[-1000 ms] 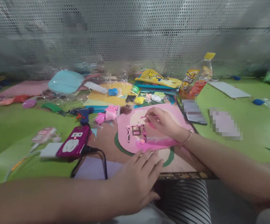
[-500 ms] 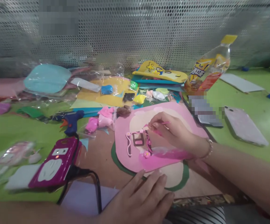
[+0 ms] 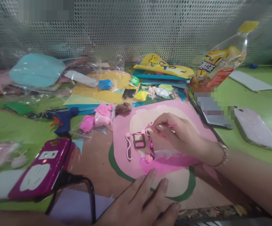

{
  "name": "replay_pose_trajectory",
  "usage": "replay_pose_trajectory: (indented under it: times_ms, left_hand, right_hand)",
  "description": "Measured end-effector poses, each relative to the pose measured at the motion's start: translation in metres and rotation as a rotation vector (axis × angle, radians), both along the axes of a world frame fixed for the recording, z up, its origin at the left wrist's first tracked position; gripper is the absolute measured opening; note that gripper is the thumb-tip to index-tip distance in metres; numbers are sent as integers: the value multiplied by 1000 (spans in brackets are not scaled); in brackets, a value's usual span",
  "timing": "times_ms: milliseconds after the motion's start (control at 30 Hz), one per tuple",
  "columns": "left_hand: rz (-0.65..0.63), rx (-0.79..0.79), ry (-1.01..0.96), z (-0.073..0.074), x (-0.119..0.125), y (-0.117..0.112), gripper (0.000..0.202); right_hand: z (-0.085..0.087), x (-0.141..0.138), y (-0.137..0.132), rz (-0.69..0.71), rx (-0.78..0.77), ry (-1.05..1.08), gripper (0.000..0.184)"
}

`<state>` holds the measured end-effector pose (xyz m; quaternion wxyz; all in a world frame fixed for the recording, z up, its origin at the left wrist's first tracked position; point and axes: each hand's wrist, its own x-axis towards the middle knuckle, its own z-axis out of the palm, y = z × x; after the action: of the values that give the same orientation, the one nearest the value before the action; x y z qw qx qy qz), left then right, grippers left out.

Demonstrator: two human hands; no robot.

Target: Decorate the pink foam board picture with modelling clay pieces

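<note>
A pink foam sheet [image 3: 123, 135] with a pale oval and small clay decorations lies in front of me on brown and green layers. My right hand [image 3: 180, 136] rests on it, fingers pinched on a thin pink tool [image 3: 171, 126] whose tip is beside the clay frame shape [image 3: 139, 141]. My left hand [image 3: 143, 201] lies flat with fingers stretched out, fingertips touching the near edge of the sheet below a small pink clay flower [image 3: 148, 158].
A magenta power strip [image 3: 42, 171] with a black cable sits at the left, a blue glue gun [image 3: 64, 117] behind it. Bags of coloured clay [image 3: 100, 114], foam sheets, a tilted drink bottle [image 3: 220, 61] and a phone [image 3: 255, 128] lie around. Perforated metal wall behind.
The view has moved closer and lower over the foam sheet. My right hand has stayed pinched on the tool at the clay shapes; my left hand stays flat at the sheet's near edge.
</note>
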<state>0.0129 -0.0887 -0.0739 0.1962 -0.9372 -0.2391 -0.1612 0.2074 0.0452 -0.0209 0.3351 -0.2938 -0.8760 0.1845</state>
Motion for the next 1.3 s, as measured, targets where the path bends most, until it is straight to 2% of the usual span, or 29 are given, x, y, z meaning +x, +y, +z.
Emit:
replay_pose_trajectory:
  times_ms: [133, 367, 633, 833, 1100, 1300]
  left_hand:
    - [-6, 3, -9, -3, 0, 0, 47]
    - [20, -34, 26, 6, -1, -3, 45]
    - [0, -6, -27, 0, -1, -1, 46]
    - [21, -50, 0, 7, 0, -3, 45]
    - [-6, 20, -81, -5, 1, -1, 42]
    - [12, -39, -56, 1, 1, -3, 43]
  right_hand:
    - [-1, 0, 0, -11, 10, 7, 6]
    - [-3, -1, 0, -10, -11, 17, 6]
    - [1, -1, -3, 14, 4, -21, 7]
    - [0, -2, -2, -10, -8, -4, 8]
    - [0, -1, -3, -31, -20, 17, 6]
    - [0, -1, -3, -21, -56, 19, 8]
